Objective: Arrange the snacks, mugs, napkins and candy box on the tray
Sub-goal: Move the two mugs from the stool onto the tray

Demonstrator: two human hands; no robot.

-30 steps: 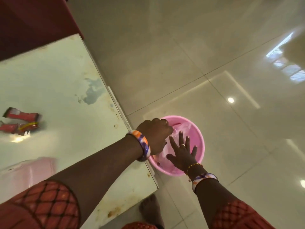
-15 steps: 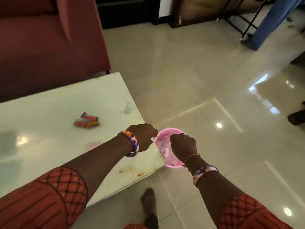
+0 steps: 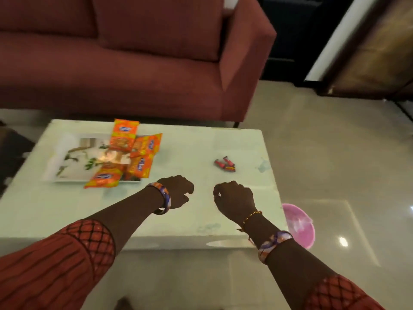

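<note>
Both hands have left the round pink plastic bowl [image 3: 300,227] on the floor and now hover over the pale glossy table [image 3: 201,215]. The left hand [image 3: 176,193] and right hand [image 3: 234,198] are curled closed; whether either holds anything I cannot tell. On that table's far left, orange snack packets [image 3: 129,157] overlap the white floral tray [image 3: 73,162], so arranging can resume.

Home living room. Evidence: dark red fabric sofa with square back cushions and a boxy armrest [image 3: 156,63] directly behind a low white rectangular coffee-table worktop [image 3: 201,148]. Glossy beige tiled floor [image 3: 324,153] reflecting ceiling lights. Domestic clutter: orange foil snack packets [image 3: 125,139] on a white floral-print rectangular tray [image 3: 67,157], small red-wrapped candies [image 3: 224,164] loose on the worktop, a pink plastic basin [image 3: 299,224] on the floor by the worktop's corner. Dark doorway at top right, blurred.
</note>
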